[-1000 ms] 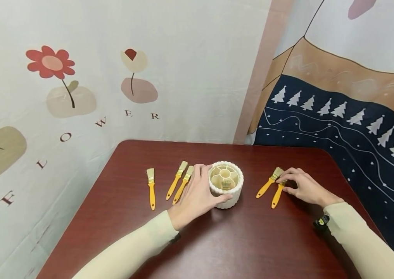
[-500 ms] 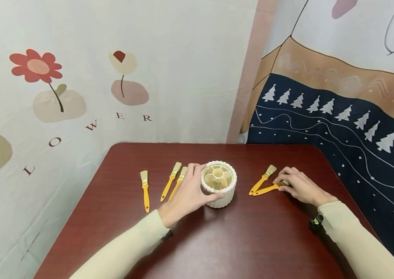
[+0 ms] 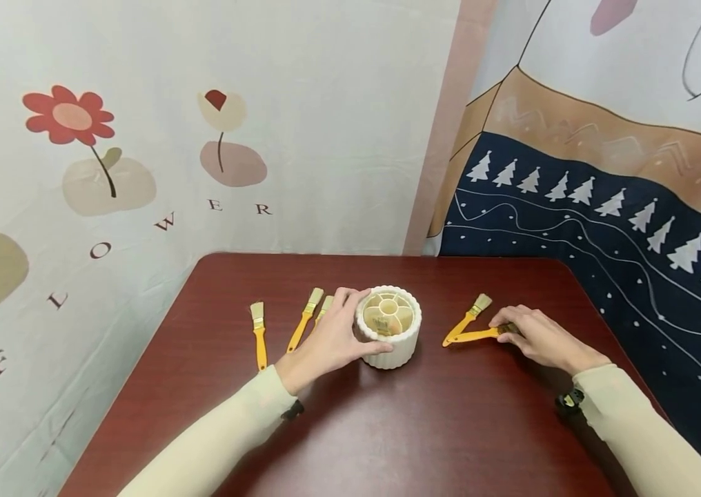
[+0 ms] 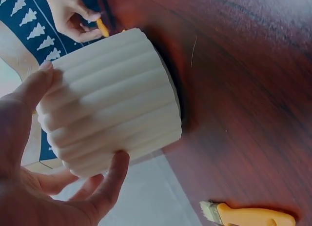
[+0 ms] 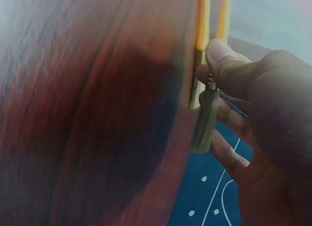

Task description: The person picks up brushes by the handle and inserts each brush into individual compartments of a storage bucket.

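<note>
My left hand point(image 3: 332, 335) grips a white ribbed round holder point(image 3: 397, 353) by its side, thumb at the front and fingers behind. Inside the holder are several compartments around a central ring, and brush bristles show in the front one. At the right, my right hand point(image 3: 539, 337) pinches a paintbrush point(image 3: 475, 335) with a yellow handle near its ferrule; the handle points left. In the right wrist view the bristles point(image 5: 204, 126) hang below thumb and fingers. Another yellow paintbrush point(image 3: 470, 319) lies just behind it on the table, the handle ends overlapping.
Left of the holder lie more yellow paintbrushes: one at the far left point(image 3: 260, 335), one beside it point(image 3: 305, 319), and one mostly hidden point(image 3: 323, 308) behind my left hand. The dark red table point(image 3: 425, 428) meets printed cloth walls point(image 3: 338, 138) at its back and right.
My right hand has taken hold of the nearer right-hand brush and swung its handle round to point left. The left hand still holds the holder. The view has shifted slightly.
</note>
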Demonstrator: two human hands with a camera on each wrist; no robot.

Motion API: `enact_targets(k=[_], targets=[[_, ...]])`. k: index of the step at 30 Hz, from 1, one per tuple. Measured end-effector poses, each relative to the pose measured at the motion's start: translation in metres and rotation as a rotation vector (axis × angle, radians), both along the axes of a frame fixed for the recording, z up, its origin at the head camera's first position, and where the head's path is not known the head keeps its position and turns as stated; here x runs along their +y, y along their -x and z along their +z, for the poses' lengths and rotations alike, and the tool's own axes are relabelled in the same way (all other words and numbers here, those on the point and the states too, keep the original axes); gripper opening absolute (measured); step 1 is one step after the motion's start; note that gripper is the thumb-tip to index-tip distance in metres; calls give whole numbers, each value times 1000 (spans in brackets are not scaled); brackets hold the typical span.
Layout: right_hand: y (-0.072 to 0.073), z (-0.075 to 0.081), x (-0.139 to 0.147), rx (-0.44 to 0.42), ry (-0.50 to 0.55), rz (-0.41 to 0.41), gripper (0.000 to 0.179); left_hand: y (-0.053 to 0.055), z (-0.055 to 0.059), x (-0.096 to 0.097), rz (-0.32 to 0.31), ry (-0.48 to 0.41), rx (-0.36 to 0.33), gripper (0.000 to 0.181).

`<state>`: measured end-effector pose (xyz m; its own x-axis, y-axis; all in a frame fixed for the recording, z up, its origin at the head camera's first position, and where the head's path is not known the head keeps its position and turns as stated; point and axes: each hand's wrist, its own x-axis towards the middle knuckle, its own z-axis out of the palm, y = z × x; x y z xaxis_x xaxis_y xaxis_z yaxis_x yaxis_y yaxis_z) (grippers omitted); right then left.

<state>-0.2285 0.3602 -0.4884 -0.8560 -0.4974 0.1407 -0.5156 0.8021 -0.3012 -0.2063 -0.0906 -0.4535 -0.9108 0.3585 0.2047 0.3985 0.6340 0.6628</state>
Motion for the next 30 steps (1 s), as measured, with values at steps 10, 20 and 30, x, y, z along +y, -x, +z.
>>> enact_targets(k=[10, 20, 30], targets=[[-9, 8, -23, -79, 232, -94, 33, 10, 2, -7, -38, 46, -19, 118], [-22, 18, -40, -3, 437, -160, 31, 21, 4, -12, -111, 9, -58, 114], [-34, 43, -59, -30, 660, -246, 31, 20, 6, -19, -140, 5, -61, 112]])
